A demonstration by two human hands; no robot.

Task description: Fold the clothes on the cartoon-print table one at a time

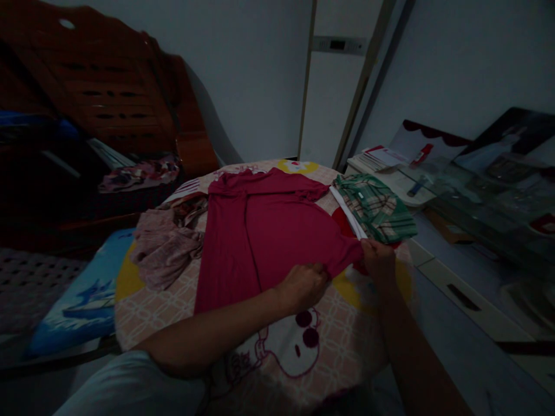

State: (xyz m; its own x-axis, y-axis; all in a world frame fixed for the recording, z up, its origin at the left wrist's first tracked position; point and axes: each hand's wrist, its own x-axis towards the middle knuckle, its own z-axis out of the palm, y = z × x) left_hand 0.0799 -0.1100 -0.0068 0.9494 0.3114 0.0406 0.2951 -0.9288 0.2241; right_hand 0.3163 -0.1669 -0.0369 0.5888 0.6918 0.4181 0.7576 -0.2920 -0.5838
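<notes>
A magenta long-sleeved top (286,234) lies spread on the round table, with one side folded inward along its left part. My left hand (303,286) is closed on the near edge of the top, its forearm crossing from the lower left. At the right, my right hand (378,260) pinches a corner of the same top and draws it out to a point. Just beyond my right hand sits a folded green plaid garment (375,205), with a white folded edge (348,212) along its left side. Fabric hides parts of my left fingers.
A crumpled pinkish garment (167,245) lies at the table's left. The patterned tablecloth (342,341) shows in front. A wooden bench (108,86) and blue cushion (87,294) are left; a glass-topped cabinet (459,202) holding papers stands right.
</notes>
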